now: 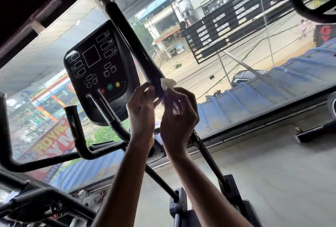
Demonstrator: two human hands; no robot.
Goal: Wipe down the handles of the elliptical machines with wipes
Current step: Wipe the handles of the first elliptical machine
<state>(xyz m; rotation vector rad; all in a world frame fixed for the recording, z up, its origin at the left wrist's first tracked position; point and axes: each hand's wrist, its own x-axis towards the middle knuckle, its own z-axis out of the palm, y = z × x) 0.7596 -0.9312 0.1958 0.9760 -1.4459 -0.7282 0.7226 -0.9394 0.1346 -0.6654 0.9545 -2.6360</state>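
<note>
A long black padded handle (pixel 133 44) of the elliptical machine runs from the upper middle down to my hands. A small white wipe (pixel 167 83) is wrapped against the handle's lower part. My right hand (pixel 179 115) grips the wipe and the handle from the right. My left hand (pixel 141 107) pinches the handle from the left at the same height. The machine's black console (pixel 99 70) with green, yellow and red buttons stands just left of the handle.
Another black handle (pixel 76 128) rises at the left, with lower bars (pixel 45 201) below it. A neighbouring machine's handle (pixel 300 6) curves at the top right. A large window (pixel 236 74) faces a street. Grey floor (pixel 272 181) lies to the right.
</note>
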